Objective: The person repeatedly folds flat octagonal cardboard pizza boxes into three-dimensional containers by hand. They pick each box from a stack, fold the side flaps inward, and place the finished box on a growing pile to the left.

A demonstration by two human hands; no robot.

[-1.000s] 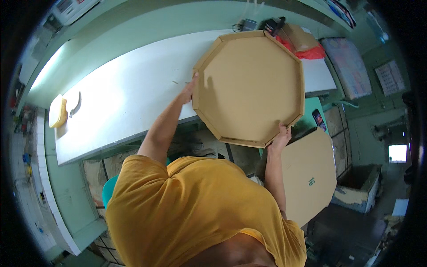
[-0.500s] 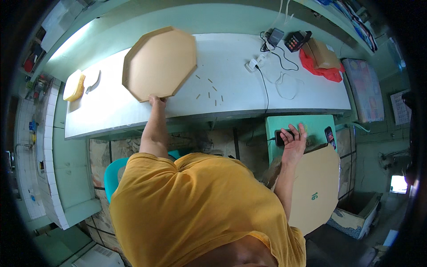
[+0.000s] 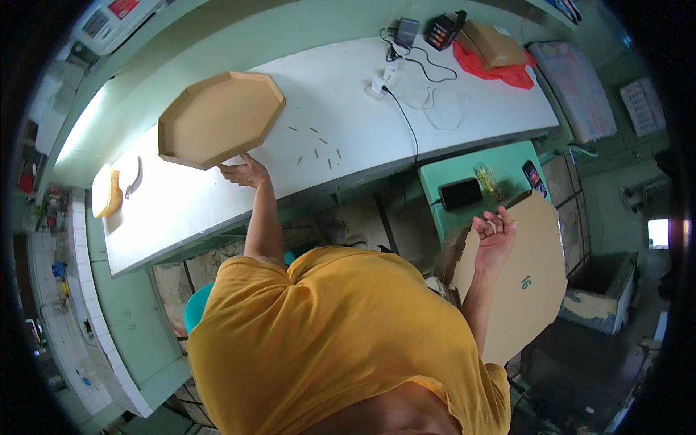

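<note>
An octagonal cardboard tray (image 3: 217, 119) with low folded walls sits on the left half of the white table. My left hand (image 3: 248, 172) is at its near edge, fingers spread, with the thumb against or very close to the wall; whether it bears any weight I cannot tell. On the right, my right hand (image 3: 494, 238) hovers with loosely bent, separated fingers and nothing in them. Beneath it lies a large flat cardboard piece (image 3: 533, 254) with a green mark. Several short thin sticks (image 3: 316, 153) are scattered on the table right of the tray.
A green stool (image 3: 453, 163) carries a black phone (image 3: 461, 194), a bundle of thin sticks (image 3: 489, 181) and another phone (image 3: 534, 176). Cables and a white plug (image 3: 377, 88) lie on the white table (image 3: 348, 116). Far left are a yellow-and-white sponge-like block (image 3: 107, 191) and a white-bladed tool (image 3: 130, 174).
The view has turned. My left hand has gone from gripping the tray's near edge to spread fingers beside it. My right hand has drawn back from the phone to over the flat cardboard.
</note>
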